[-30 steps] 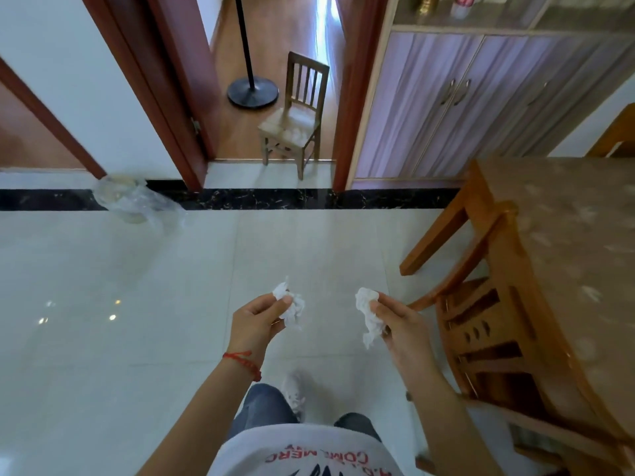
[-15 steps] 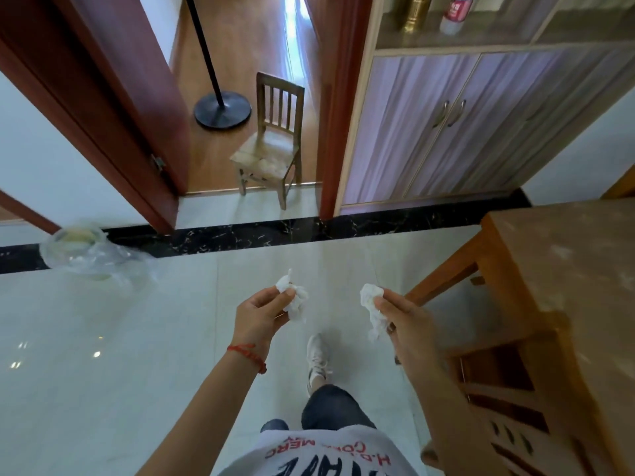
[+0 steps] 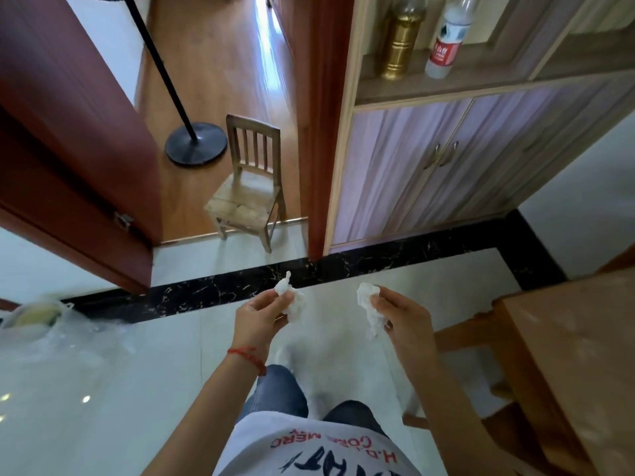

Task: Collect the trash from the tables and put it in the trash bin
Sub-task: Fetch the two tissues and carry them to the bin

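Observation:
My left hand (image 3: 259, 317) pinches a crumpled white tissue (image 3: 292, 297) at chest height over the pale tiled floor. My right hand (image 3: 403, 319) pinches a second crumpled white tissue (image 3: 369, 309), which hangs down from the fingers. The two hands are side by side, a short gap between them. At the far left edge, on the floor by the black marble strip, stands a trash bin lined with a clear plastic bag (image 3: 37, 319), partly cut off by the frame.
A wooden table (image 3: 580, 341) and a chair (image 3: 460, 334) under it fill the right side. Ahead are a small wooden chair (image 3: 249, 190) in a doorway, a black floor stand (image 3: 196, 144), a red-brown door (image 3: 75, 139) and a cabinet (image 3: 446, 159) with bottles on it.
I have walked forward: the doorway, small chair and cabinet are closer and the table has slid further right. The bin has moved toward the left edge. Both hands keep their tissues.

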